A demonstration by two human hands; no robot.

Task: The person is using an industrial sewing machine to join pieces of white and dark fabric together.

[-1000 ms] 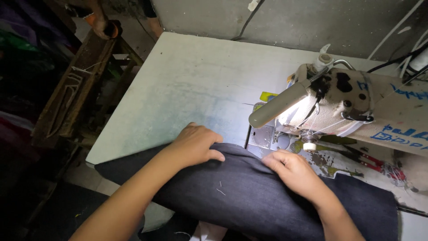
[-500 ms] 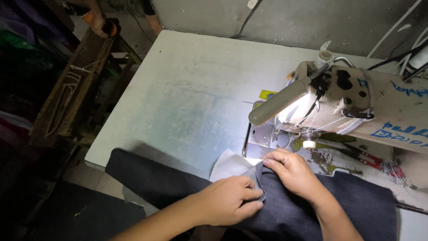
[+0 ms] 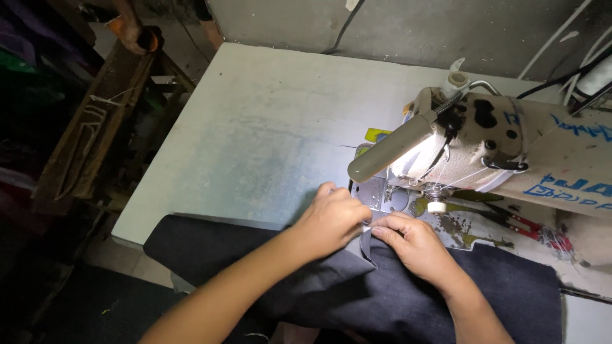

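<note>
Head view looked down on a pale table (image 3: pixel 255 127) with a cream sewing machine (image 3: pixel 497 153) at the right side. Dark cloth (image 3: pixel 331 293) lay across the near edge of the table, hanging partly off toward the person, its raised edge just in front of the machine's metal plate (image 3: pixel 382 194).

Left hand (image 3: pixel 331 220) was closed, fingers curled onto the cloth's upper edge, pinching it. Right hand (image 3: pixel 414 245) was closed too, fingertips (image 3: pixel 382 230) gripping the same edge, touching the left hand's knuckles (a small pale bit showed between them, too small to tell what). Both forearms crossed over the cloth from the bottom of the frame.

Tube-shaped lamp (image 3: pixel 395 150) stuck out from the machine head, lit area under it. Needle zone was just beyond the hands, close but apart from the fingers. Red-handled tool (image 3: pixel 529 224) lay on the table under the machine arm, right of the hands. Wooden frame (image 3: pixel 95 127) stood left of the table, well apart; floor there was dark. Cables (image 3: pixel 561 70) ran along the wall behind the machine.
</note>
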